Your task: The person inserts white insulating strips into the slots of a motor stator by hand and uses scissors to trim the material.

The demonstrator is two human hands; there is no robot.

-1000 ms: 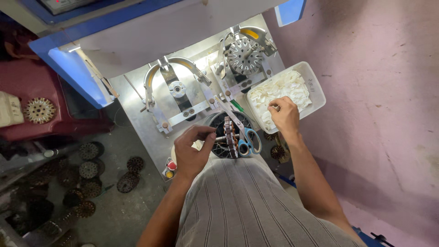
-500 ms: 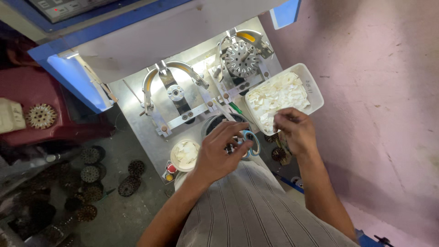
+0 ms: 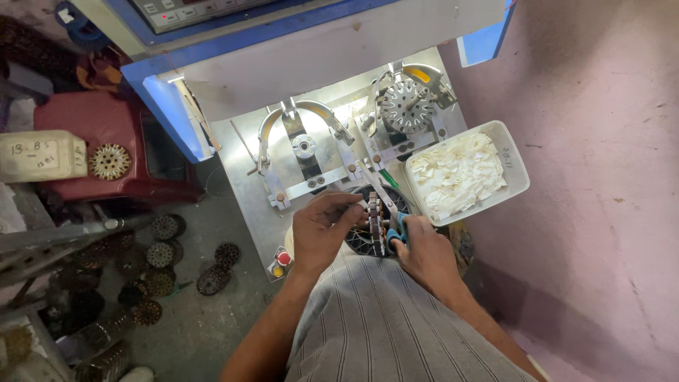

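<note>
My left hand (image 3: 322, 230) grips a round laminated metal core (image 3: 375, 221) that stands on edge over a black round holder (image 3: 359, 240), in front of my lap. To its right, my right hand (image 3: 426, 256) holds blue-handled scissors (image 3: 397, 230), their blades pointing up along the core toward the machine. Behind both hands lies a steel winding machine plate (image 3: 244, 152) with two curved fixtures. The left fixture (image 3: 304, 146) is bare, and the right one carries a toothed round core (image 3: 404, 106). Beside my right hand stands a white tray (image 3: 520, 177) full of white paper slips.
A pink wall closes off the right side. At the left stands a red stool (image 3: 106, 127) with a toothed disc (image 3: 109, 161) and a white canister (image 3: 42, 155). Several round cores (image 3: 163, 255) lie on the floor. A red button (image 3: 284, 258) sits at the plate's front edge.
My right hand left the white tray and came down to the scissors. My left hand shifted right from the white cup onto the upright core.
</note>
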